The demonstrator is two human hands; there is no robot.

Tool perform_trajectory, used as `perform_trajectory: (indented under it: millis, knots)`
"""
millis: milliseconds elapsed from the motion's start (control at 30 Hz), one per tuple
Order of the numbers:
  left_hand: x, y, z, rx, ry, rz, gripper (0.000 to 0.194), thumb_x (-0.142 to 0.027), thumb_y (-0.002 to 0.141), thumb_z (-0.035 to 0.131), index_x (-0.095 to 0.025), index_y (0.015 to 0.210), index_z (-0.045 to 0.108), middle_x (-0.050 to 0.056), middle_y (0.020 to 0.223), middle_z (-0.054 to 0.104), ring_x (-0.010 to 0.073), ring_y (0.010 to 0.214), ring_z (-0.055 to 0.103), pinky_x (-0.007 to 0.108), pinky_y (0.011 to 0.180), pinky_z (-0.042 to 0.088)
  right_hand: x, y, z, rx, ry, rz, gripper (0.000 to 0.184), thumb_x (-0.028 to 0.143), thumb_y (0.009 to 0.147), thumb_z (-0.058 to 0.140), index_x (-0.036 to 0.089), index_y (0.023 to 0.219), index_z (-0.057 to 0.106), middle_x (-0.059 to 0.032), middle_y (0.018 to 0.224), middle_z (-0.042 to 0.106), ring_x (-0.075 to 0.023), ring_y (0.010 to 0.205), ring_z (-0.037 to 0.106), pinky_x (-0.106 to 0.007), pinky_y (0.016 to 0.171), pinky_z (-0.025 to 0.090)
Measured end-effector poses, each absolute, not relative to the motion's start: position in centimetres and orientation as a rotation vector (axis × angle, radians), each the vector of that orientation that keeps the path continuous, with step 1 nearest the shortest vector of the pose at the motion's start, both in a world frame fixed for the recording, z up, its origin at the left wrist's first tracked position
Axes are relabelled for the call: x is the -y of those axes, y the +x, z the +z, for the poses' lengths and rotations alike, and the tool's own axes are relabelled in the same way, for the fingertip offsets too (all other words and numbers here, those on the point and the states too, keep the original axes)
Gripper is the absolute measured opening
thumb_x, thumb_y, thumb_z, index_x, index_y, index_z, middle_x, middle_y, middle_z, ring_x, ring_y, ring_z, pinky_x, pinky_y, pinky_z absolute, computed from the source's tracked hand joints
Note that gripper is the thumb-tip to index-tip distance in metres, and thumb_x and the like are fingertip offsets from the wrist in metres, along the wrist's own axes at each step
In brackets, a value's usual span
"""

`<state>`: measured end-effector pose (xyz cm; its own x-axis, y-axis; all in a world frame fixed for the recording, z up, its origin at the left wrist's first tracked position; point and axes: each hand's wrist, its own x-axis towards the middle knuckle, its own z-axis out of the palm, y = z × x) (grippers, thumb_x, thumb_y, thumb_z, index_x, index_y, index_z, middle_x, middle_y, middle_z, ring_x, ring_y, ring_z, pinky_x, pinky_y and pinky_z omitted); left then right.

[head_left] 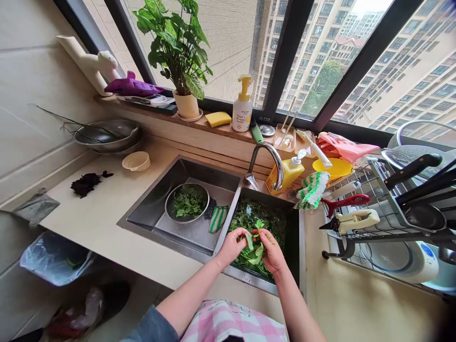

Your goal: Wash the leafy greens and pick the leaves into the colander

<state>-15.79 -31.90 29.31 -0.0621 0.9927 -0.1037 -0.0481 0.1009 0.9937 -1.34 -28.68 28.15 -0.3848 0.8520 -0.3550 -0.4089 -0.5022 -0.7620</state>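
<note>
Over the right sink basin [302, 247], my left hand [233, 244] and my right hand [272, 251] meet around a sprig of leafy greens [257, 240]. My right hand is closed on its stem, and the fingers of my left hand pinch at a leaf of it. Below them, more leafy greens [249, 211] fill the basin, partly under water. In the left basin [149, 213] stands a round metal bowl [169, 214] with a pile of picked green leaves [190, 202]. A green-and-white striped cloth [218, 218] lies beside that bowl.
A curved faucet [269, 147] rises behind the basins. To the right stands a wire rack [377, 175] with knives and utensils. A yellow bottle [290, 171], a pump bottle [242, 111] and a potted plant [187, 104] line the window side. A lined bin [53, 261] hangs at the left.
</note>
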Motion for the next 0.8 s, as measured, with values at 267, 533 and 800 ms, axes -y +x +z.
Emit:
perform_trajectory:
  millis: [267,533,800]
  knots:
    - [32.0,-15.5,28.0,-1.455,1.179,1.189,0.013,-0.021,0.075,0.049,-0.016,0.072,0.061,0.004,0.074,0.06,0.0158,0.072,0.052,0.026,0.069,0.04,29.1,-1.8,28.0,1.333,-1.058,1.449,0.008,0.026,0.068,0.065,0.025,0.075,0.07,-0.0027,0.086,0.065,-0.0193,0.087,0.055,-0.032,0.081,0.042]
    - [32.4,-15.8,27.3,-1.521,1.257,1.094,0.014,-0.015,0.07,0.053,-0.019,0.074,0.066,0.005,0.076,0.064,0.0185,0.073,0.054,0.028,0.071,0.04,30.2,-2.1,27.2,1.365,-1.143,1.355,0.012,0.021,0.069,0.062,0.026,0.077,0.07,-0.0024,0.08,0.065,-0.0192,0.077,0.056,-0.031,0.073,0.042]
    - [33.1,-16.2,25.6,-1.521,0.887,1.015,0.009,-0.018,0.067,0.056,-0.016,0.07,0.064,0.001,0.062,0.058,0.0123,0.055,0.049,0.022,0.053,0.037,29.3,-0.9,26.9,0.681,-1.056,1.807,0.013,0.031,0.07,0.065,0.025,0.081,0.063,-0.0004,0.087,0.065,-0.0139,0.069,0.057,-0.026,0.06,0.046]
